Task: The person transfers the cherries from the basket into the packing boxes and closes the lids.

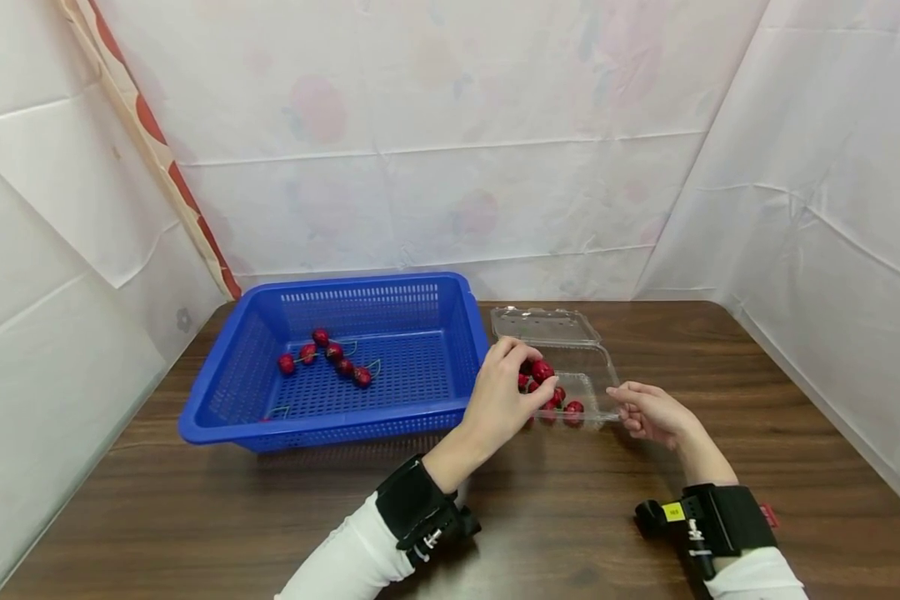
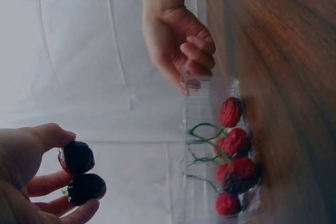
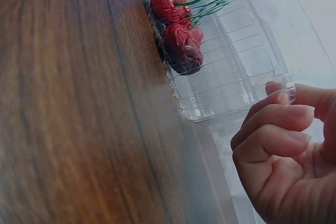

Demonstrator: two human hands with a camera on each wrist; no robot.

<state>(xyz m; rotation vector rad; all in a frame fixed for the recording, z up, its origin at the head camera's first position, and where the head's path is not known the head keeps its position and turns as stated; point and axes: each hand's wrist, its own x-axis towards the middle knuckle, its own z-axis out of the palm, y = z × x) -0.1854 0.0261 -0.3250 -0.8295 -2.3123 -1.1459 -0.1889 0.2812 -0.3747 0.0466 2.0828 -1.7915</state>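
Observation:
Two dark red cherries, an upper cherry (image 2: 77, 158) and a lower cherry (image 2: 86, 189), are pinched in my left hand (image 1: 498, 392) above a clear plastic clamshell box (image 1: 596, 363). My right hand (image 1: 652, 412) grips the box's right rim between thumb and index finger, its other fingers curled in, as the right wrist view shows closely. Several red cherries (image 3: 182, 48) with green stems lie inside the box, toward its left side. The clamshell's lid (image 1: 547, 325) stands folded back on the far side.
To the left of the box sits a blue perforated basket (image 1: 420, 354), holding several cherries (image 1: 334, 352) with green stems. Both containers stand on a dark wooden table (image 1: 270, 508). White sheets (image 1: 435, 208) hang behind and at both sides.

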